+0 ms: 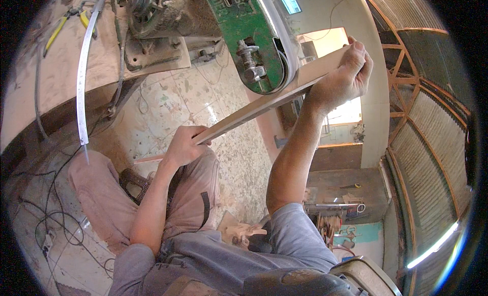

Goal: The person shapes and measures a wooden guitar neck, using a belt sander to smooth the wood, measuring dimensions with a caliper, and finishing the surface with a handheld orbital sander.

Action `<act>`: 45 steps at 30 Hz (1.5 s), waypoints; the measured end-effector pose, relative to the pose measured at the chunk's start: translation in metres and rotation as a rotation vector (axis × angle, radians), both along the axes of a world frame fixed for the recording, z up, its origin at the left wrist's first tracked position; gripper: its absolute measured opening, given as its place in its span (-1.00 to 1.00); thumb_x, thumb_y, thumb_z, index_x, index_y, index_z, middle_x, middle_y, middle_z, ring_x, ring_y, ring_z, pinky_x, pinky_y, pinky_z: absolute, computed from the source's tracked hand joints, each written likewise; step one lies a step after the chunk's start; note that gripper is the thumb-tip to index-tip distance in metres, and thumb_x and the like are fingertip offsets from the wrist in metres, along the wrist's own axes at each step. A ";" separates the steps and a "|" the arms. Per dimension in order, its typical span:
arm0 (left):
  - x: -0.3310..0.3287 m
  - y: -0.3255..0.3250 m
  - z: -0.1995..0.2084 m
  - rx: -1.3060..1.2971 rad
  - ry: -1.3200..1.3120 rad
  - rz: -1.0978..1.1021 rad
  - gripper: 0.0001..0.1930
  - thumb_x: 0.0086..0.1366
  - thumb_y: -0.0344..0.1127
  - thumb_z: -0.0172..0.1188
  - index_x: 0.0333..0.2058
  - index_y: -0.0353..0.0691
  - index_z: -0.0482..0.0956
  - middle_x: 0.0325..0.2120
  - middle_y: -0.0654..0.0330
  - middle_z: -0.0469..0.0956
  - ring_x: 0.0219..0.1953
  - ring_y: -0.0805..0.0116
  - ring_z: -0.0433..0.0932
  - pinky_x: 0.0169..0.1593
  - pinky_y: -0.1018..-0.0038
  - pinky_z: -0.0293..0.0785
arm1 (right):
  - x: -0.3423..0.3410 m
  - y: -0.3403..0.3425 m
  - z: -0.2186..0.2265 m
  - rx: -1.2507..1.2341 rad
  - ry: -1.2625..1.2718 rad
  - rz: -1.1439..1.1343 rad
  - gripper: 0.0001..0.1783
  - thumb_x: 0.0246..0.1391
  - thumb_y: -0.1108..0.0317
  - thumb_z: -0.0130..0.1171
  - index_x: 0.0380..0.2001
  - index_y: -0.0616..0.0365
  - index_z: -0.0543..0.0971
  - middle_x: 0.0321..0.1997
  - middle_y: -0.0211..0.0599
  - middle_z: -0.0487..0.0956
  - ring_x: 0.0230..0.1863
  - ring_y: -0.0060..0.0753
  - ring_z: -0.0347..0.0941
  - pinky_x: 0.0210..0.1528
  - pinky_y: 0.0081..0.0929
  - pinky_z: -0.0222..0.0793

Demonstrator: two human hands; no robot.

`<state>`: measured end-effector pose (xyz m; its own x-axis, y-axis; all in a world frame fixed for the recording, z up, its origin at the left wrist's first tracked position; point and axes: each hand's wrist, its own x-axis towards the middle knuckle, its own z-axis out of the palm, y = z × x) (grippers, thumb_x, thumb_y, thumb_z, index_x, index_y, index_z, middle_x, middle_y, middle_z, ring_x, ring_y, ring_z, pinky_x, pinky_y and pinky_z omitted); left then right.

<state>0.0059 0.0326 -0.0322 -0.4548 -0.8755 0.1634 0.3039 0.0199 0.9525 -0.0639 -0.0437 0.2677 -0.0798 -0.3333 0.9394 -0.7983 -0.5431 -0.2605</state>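
Note:
A long, narrow wooden board (249, 110) slants across the middle of the view, rising from lower left to upper right. My left hand (185, 146) is closed around its lower end, near my knee. At the higher, far end, my right hand (343, 78) grips the board with the fingers wrapped over its edge. Between the hands, the board lies against the rounded end of a green belt sander (262, 67), apparently touching the belt (288, 47). A bolt with a spring (248, 57) sits on the sander's side. The board hides part of the contact.
A dusty workbench (25, 92) at left carries yellow-handled pliers (71, 24) and a motor (168, 13). A pale strip (84, 87) hangs past the bench edge. Black cables (56, 204) lie tangled on the dusty, speckled floor (239, 164). Tools and shelving stand at lower right.

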 end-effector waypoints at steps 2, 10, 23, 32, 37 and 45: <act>-0.004 0.000 -0.007 -0.017 -0.003 0.006 -0.61 -0.08 -0.40 0.29 -0.18 -0.32 0.69 -0.30 -0.05 0.70 -0.26 -0.02 0.69 -0.18 0.32 0.57 | -0.007 -0.003 0.002 -0.011 0.040 -0.007 -0.60 0.33 0.10 0.06 -0.16 0.29 0.60 -0.18 -0.18 0.60 -0.13 -0.38 0.49 -0.13 -0.33 0.47; -0.002 0.012 -0.012 -0.134 0.018 0.117 -0.59 -0.11 -0.43 0.25 -0.17 -0.31 0.66 -0.32 -0.07 0.68 -0.25 -0.05 0.68 -0.19 0.28 0.56 | -0.023 -0.005 0.003 0.231 -0.240 0.876 -0.35 0.31 -0.14 -0.08 -0.01 0.36 0.50 -0.17 -0.03 0.49 -0.24 -0.18 0.41 -0.32 -0.27 0.42; 0.006 0.006 -0.002 -0.049 0.018 0.059 -0.67 0.02 -0.34 0.37 -0.19 -0.29 0.70 -0.42 -0.04 0.69 -0.35 0.07 0.71 -0.24 0.35 0.55 | 0.002 0.005 -0.001 0.025 0.007 -0.068 -0.73 0.37 0.24 0.12 -0.21 0.27 0.60 -0.36 -0.39 0.55 -0.31 -0.61 0.44 -0.25 -0.61 0.36; 0.012 0.009 -0.011 -0.166 0.024 0.013 -0.53 -0.05 -0.29 0.43 -0.10 -0.25 0.64 -0.32 -0.07 0.68 -0.24 -0.06 0.68 -0.17 0.27 0.55 | -0.013 -0.005 0.001 0.151 -0.218 0.655 -0.44 0.34 -0.06 0.00 -0.04 0.32 0.52 -0.21 -0.12 0.52 -0.27 -0.26 0.47 -0.29 -0.42 0.43; 0.015 0.016 -0.004 -0.196 0.021 -0.044 -0.46 -0.05 -0.26 0.46 -0.04 -0.25 0.58 -0.29 -0.12 0.66 -0.20 -0.13 0.66 -0.13 0.21 0.54 | -0.027 -0.012 0.003 0.333 -0.292 1.125 -0.36 0.30 -0.14 -0.03 0.01 0.31 0.51 -0.13 -0.07 0.50 -0.18 -0.13 0.42 -0.26 -0.28 0.44; 0.017 0.015 -0.005 -0.227 -0.005 -0.042 -0.46 -0.06 -0.26 0.49 -0.06 -0.28 0.58 -0.29 -0.11 0.66 -0.20 -0.09 0.67 -0.12 0.23 0.54 | -0.031 -0.011 0.007 0.383 -0.334 1.134 -0.37 0.32 -0.12 -0.08 0.02 0.31 0.50 -0.11 -0.04 0.49 -0.17 -0.11 0.42 -0.26 -0.22 0.45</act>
